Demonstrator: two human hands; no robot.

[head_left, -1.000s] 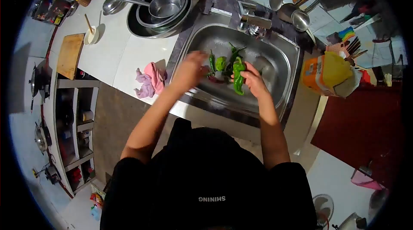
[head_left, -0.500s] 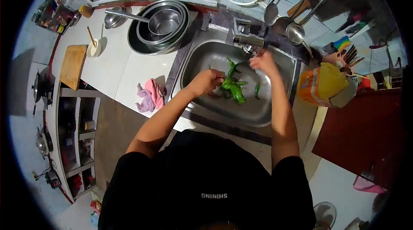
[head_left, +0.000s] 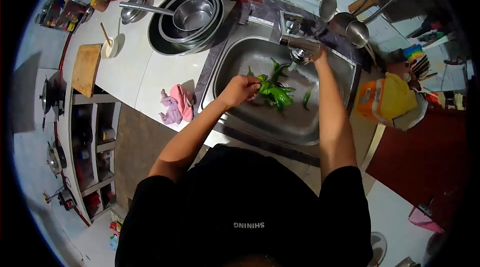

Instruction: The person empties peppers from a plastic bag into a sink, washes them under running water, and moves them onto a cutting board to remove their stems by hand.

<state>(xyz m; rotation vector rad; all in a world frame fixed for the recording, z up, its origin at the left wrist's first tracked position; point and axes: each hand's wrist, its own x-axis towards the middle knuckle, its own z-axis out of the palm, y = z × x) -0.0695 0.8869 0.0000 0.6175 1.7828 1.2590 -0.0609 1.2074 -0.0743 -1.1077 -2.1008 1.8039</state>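
My left hand (head_left: 241, 90): closed on green peppers (head_left: 274, 93) held low in the steel sink (head_left: 235, 59). My right hand (head_left: 317, 56): at the tap (head_left: 300, 43), grip hidden, cannot tell. One pepper (head_left: 306, 99) lies apart

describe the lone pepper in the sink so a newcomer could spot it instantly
Find the steel sink set in the counter, below the faucet. The left hand holds a bunch of green peppers at its middle. The lone pepper lies apart on the basin floor beside the right forearm: single, small, slim, untouched.
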